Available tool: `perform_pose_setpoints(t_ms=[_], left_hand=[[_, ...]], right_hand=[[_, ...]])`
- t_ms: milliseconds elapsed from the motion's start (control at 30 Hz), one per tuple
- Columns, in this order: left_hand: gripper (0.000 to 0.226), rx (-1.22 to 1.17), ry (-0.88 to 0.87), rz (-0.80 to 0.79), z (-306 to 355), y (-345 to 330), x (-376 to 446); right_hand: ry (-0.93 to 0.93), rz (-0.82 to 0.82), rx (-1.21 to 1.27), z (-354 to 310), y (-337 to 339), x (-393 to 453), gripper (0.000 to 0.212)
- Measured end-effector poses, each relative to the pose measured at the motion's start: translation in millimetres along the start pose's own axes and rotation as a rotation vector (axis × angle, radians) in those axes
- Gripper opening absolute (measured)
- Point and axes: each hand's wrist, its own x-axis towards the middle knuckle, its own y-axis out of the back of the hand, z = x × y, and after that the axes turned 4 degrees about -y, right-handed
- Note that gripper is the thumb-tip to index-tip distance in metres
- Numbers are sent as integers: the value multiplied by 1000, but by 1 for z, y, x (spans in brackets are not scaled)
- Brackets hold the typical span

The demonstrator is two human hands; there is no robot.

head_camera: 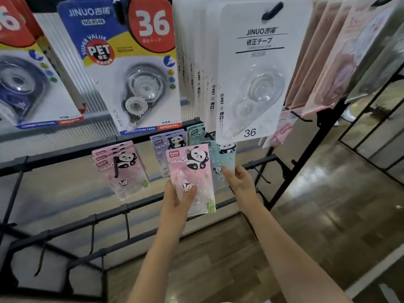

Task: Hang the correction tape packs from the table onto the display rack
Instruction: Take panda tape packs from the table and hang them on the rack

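The left hand has its fingers pinched on the lower part of a pink panda pack, thumb across the front, while the right hand lays nearly straight fingers on the edge of a teal panda pack hanging just behind it. The pink pack stands upright in front of the display rack, to the right of the pink packs already hung. To hang it well, I would carry it left to that peg, line up its top hole squarely, then slide it on.
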Motion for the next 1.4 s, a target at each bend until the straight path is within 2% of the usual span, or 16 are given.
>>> perform_pose_setpoints(t_ms=[133, 233, 433, 567, 700, 833, 933, 1000, 1033, 1100, 1200, 1400], left_hand=[[27, 19, 12, 19, 1, 1, 1], [29, 16, 30, 20, 1, 1, 2], [29, 3, 10, 15, -4, 6, 2], [33, -1, -2, -4, -5, 9, -2], [39, 3, -14, -17, -13, 16, -10], [37, 13, -24, 23, -18, 20, -26], [33, 32, -32, 73, -19, 30, -42], [33, 74, -34, 122, -16, 40, -53], [34, 88, -31, 150, -13, 45, -58], [39, 93, -34, 207, -8, 58, -62], [48, 111, -59, 293, -2, 75, -59], [33, 102, -76, 324, -9, 101, -36]], right_hand=[[-28, 22, 15, 10, 0, -5, 2], [-53, 35, -4, 18, -2, -1, 7], [-129, 46, -153, 6, -22, 35, 30], [-196, 97, -143, 0, -37, 52, 50], [-181, 110, -119, 1, -42, 47, 35], [-234, 108, -442, 12, -27, 26, 39], [-246, -7, -800, 25, -19, 10, 27], [-174, -142, -1063, 30, -21, -6, 22], [-118, -203, -1140, 31, -25, -14, 27], [6, -302, -1221, 30, -37, -31, 38], [199, -425, -1301, 27, -60, -49, 40], [267, -549, -1302, 33, -94, -64, 42]])
